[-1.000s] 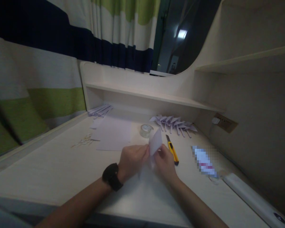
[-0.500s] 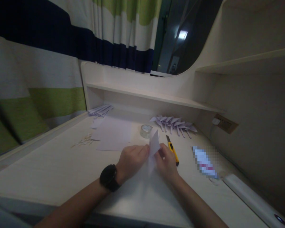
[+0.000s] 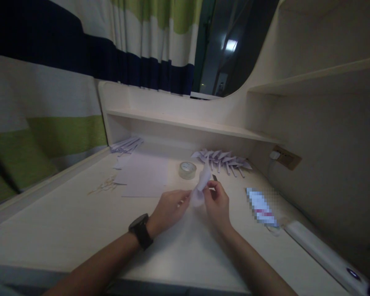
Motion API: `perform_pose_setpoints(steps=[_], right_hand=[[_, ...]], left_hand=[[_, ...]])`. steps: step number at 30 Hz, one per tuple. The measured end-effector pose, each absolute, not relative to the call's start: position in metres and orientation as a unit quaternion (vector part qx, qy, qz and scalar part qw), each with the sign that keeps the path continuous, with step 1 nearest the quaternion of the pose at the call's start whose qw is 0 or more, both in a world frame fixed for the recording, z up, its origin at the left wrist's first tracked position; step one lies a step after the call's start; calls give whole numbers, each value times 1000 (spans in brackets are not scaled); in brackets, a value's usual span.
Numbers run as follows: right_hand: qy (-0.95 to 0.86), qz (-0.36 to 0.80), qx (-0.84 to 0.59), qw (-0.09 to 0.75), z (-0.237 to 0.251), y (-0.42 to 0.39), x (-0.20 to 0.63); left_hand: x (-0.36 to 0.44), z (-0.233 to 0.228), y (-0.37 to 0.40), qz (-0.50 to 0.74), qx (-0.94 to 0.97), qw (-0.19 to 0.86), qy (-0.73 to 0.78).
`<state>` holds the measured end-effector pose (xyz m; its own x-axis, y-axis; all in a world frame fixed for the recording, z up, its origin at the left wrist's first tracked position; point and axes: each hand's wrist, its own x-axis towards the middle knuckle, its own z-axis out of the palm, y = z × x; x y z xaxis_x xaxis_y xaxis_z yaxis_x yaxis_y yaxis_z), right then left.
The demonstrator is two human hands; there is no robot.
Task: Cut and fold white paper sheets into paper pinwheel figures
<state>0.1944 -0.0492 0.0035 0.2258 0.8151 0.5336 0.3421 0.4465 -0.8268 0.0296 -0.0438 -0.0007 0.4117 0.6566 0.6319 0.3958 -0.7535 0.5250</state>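
Note:
My left hand (image 3: 169, 209), with a black watch on the wrist, pinches the lower left side of a white piece of paper (image 3: 204, 177). On its other side, the fingers of my right hand (image 3: 217, 204) grip the paper, which is curled and held above the desk. Just behind it stands a roll of clear tape (image 3: 187, 171). Beyond my right hand shows the dark tip of a utility knife (image 3: 215, 177); the rest of the knife is hidden. Several paper pinwheels (image 3: 223, 158) with paper sticks lie in a row at the back.
White paper sheets (image 3: 144, 174) lie left of centre on the desk (image 3: 89, 230). Rolled paper sticks (image 3: 127, 144) are piled in the back left corner, with thin pale strips (image 3: 105, 185) nearer. To the right are a blurred-out item (image 3: 262, 207) and a long white device (image 3: 323, 251).
The paper has gone from a flat, upright piece to a curled one. My right hand has shifted over the yellow knife and now covers most of it. The view has turned slightly.

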Motion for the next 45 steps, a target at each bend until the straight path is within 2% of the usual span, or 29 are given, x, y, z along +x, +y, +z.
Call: perform_pose_setpoints(steps=[7,13,15,20,28,33,37,41,45], right_hand=[[-660,25,-505,555,6,-51,198],[-688,-151,-462,539,21,-46,213],[-699,-176,-455,522,23,-43,220],[-693,-136,-481,520,12,-35,228],[-678,-131,-501,521,13,-38,226],[-680,-105,-520,506,17,-40,227],[-666,-33,-530,523,17,-41,226],[-649,96,-511,555,18,-47,216],[-688,200,-448,534,19,-56,203]], left_hand=[[29,-2,-41,462,800,168,344],[29,-2,-27,488,679,372,403],[28,1,-25,481,659,425,392],[21,6,-23,445,682,486,319],[9,4,-20,370,667,562,320],[11,13,-23,385,664,570,292],[10,14,-21,392,668,554,303],[8,8,-19,402,637,565,336],[10,3,-18,404,617,598,314]])
